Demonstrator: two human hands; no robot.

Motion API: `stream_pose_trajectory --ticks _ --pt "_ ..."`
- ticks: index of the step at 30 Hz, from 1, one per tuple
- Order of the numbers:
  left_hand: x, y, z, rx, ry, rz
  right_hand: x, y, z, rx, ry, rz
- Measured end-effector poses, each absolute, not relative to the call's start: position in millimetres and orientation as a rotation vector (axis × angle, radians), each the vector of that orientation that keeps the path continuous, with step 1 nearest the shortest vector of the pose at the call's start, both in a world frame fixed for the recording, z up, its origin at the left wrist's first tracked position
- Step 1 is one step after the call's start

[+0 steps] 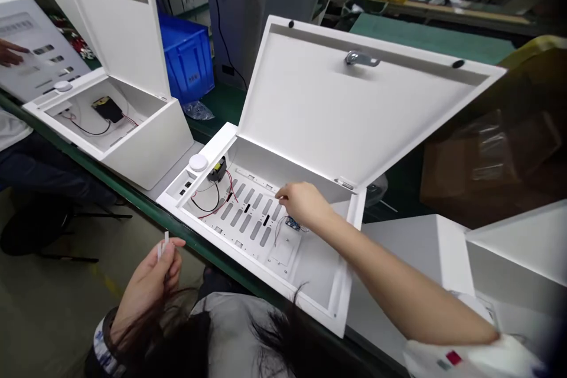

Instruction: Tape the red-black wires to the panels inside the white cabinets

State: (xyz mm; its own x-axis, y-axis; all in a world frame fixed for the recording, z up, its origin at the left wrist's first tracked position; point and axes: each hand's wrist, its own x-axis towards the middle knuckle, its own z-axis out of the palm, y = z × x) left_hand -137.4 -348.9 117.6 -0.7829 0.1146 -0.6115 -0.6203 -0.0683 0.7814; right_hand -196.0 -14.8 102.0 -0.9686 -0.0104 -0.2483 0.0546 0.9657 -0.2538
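Note:
A white metal box [208,236] stands on the bench before me with its lid [372,94] raised. My right hand [303,202] reaches inside, fingers pinched together over the slotted floor plate; whatever they hold is too small to make out. Just below that hand lies a small blue circuit board [293,223] with thin wires. A black component [217,170] with red and black wires sits at the box's left end, near a round white knob [198,162]. Off the bench's front edge, my left hand [155,276] pinches small white strips [163,245].
Another open white box [150,142] stands to the left, with a black part [107,108] inside. Behind are a blue bin [188,62] and a clear plastic bag [198,110]. Another person's hand [11,53] touches a white panel at far left. More white casing [403,248] stands right.

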Motion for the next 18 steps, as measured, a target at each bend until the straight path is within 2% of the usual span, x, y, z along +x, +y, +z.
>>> stream_pose_trajectory --ticks 5,10,18 --pt "-186 -365 120 -0.485 1.663 1.915 -258 -40 36 0.048 2.682 -0.266" --pt "-225 -408 117 -0.528 1.713 1.86 -282 -71 -25 0.097 2.636 -0.446" --pt "-261 -461 100 -0.596 1.789 1.87 -284 -106 -74 0.093 2.679 -0.648"
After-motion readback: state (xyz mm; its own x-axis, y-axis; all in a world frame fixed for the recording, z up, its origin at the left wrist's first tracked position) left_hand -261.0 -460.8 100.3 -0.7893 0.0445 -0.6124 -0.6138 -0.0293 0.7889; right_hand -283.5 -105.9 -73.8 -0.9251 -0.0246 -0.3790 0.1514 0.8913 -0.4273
